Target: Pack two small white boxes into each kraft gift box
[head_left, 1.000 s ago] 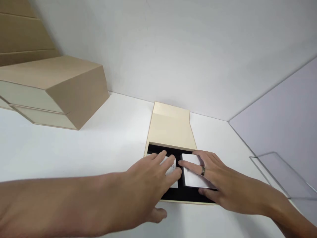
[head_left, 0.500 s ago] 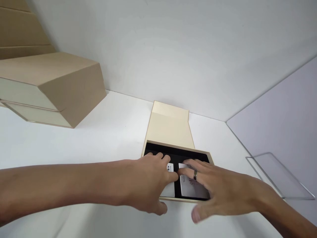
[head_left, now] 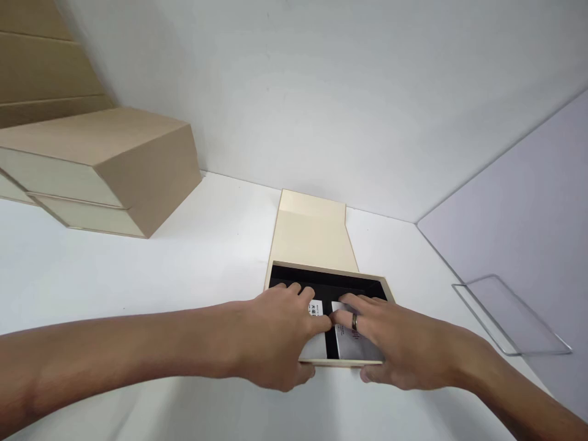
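Observation:
A cream gift box [head_left: 316, 364] lies on the white table with its lid flap [head_left: 312, 236] folded open toward the wall. In its black insert [head_left: 329, 340] sit a white packet with dark print [head_left: 315, 349] on the left and a silvery-white packet with reddish print [head_left: 351, 344] on the right. My left hand [head_left: 280, 334] is over the left part, fingers bent inside and thumb at the outer front wall. Over the right packet rests my right hand [head_left: 395, 343], wearing a dark ring, its thumb against the front wall. Both hands grip the box; some fingertips are hidden.
To the left, tan boxes with pale sides [head_left: 147, 165] are stacked against the wall. Behind them stands brown cardboard [head_left: 41, 67]. A bent metal wire frame [head_left: 514, 318] leans by the right-hand panel. The white table [head_left: 220, 245] meets a grey wall [head_left: 294, 104] at the back.
My right thumb has come in from below to the box's front wall, and that hand has shifted slightly left. The left hand stays nearly in place. The view has moved a little.

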The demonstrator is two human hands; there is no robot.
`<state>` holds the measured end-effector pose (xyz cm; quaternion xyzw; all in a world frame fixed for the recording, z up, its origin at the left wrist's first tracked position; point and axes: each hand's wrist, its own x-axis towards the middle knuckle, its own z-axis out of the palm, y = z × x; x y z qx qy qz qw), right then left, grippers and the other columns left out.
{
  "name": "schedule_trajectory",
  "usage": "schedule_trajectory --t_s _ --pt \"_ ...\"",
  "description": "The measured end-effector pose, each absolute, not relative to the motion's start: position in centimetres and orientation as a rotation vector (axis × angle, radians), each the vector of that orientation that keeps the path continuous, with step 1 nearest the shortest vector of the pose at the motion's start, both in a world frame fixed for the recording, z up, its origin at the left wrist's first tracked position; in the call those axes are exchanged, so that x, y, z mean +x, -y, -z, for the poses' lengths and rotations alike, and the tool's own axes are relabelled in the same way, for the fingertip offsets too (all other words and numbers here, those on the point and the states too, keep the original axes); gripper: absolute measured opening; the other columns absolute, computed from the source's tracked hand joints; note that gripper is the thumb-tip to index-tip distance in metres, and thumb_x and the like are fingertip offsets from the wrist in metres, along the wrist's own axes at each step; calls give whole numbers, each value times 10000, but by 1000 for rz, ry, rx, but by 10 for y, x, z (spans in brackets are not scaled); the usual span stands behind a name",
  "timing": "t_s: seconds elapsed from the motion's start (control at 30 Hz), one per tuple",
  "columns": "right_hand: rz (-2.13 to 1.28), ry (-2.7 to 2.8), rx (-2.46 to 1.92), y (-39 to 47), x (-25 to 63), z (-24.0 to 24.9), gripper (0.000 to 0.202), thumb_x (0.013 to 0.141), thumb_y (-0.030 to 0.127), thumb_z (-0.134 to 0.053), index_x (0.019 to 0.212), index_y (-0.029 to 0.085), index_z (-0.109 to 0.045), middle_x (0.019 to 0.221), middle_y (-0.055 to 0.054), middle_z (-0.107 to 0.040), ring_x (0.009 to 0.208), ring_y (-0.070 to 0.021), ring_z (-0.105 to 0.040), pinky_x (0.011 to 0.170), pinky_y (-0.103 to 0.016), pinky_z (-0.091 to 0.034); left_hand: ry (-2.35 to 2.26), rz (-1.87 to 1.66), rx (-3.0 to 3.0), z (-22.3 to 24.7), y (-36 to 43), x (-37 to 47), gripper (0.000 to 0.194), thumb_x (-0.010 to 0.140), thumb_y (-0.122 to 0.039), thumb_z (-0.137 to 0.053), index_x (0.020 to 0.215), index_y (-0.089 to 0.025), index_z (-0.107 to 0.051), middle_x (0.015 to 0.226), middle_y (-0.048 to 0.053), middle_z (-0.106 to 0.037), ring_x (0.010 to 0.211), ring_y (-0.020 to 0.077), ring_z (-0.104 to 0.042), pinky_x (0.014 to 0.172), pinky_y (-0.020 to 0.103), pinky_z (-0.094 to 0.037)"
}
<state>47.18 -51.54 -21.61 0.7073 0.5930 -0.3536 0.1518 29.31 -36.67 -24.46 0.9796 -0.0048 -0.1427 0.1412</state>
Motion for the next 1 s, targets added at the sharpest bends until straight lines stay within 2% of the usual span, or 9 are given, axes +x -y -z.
schedule_trajectory --t_s 0.1,0.2,0.27,0.33,0.5,0.6,0.77,0.87,1.0 --pt "1073 -1670 2056 519 470 216 677 886 481 -633 1497 254 -451 1623 -170 -335 1485 -442 -341 1134 -642 -397 -19 454 2800 245 367 289 530 924 -490 -597 1418 -302 -560 1243 151 -622 1105 373 -612 885 498 -519" --pt "1103 -1663 2122 524 467 218 658 901 497 -599 1502 283 -437 1672 -137 -259 1499 -411 -337 1120 -595 -433 -37 357 2771 247 366 286 544 903 -488 -618 1369 -216 -555 1190 150 -652 1063 352 -634 904 494 -517" --pt "1099 -1674 2167 527 465 218 636 909 512 -583 1492 298 -445 1661 -126 -274 1460 -390 -401 1086 -562 -467 -38 325 2750 247 366 285 512 893 -491 -630 1281 -160 -578 1127 143 -675 1017 336 -653 907 483 -523" --pt "1080 -1687 2200 529 463 218 620 920 535 -566 1485 306 -453 1638 -121 -305 1439 -378 -425 1073 -541 -474 -38 336 2731 247 365 285 477 894 -503 -632 1215 -153 -591 1095 130 -689 995 324 -666 910 471 -528" --pt "1045 -1711 2227 529 460 220 625 911 600 -571 1470 334 -484 1540 -112 -406 1343 -371 -491 988 -518 -503 -30 390 2719 243 361 286 532 905 -533 -618 1285 -165 -565 1147 135 -692 1062 335 -665 928 466 -529" --pt "964 -1768 2224 527 458 223 649 902 639 -570 1459 312 -510 1452 -132 -466 1264 -366 -518 974 -534 -489 -15 440 2722 241 359 287 523 908 -538 -611 1277 -168 -580 1176 140 -689 1063 333 -666 946 474 -525" --pt "913 -1829 2142 523 458 224 683 891 664 -571 1451 276 -522 1311 -143 -506 1211 -368 -499 990 -574 -453 -43 585 2717 234 358 292 613 885 -562 -615 1384 -212 -550 1383 175 -605 1220 409 -600 941 532 -523" --pt "969 -1822 2120 518 459 223 664 871 677 -593 1381 254 -551 1225 -127 -504 1174 -358 -497 968 -576 -457 -63 622 2692 231 358 293 627 867 -562 -627 1397 -237 -550 1378 155 -607 1229 408 -590 950 550 -520" --pt "945 -1908 2118 514 459 226 548 877 612 -611 1226 192 -572 1167 -114 -491 1121 -326 -492 953 -548 -460 -34 565 2717 236 357 292 600 897 -555 -584 1399 -228 -561 1390 168 -604 1241 406 -585 974 555 -508"
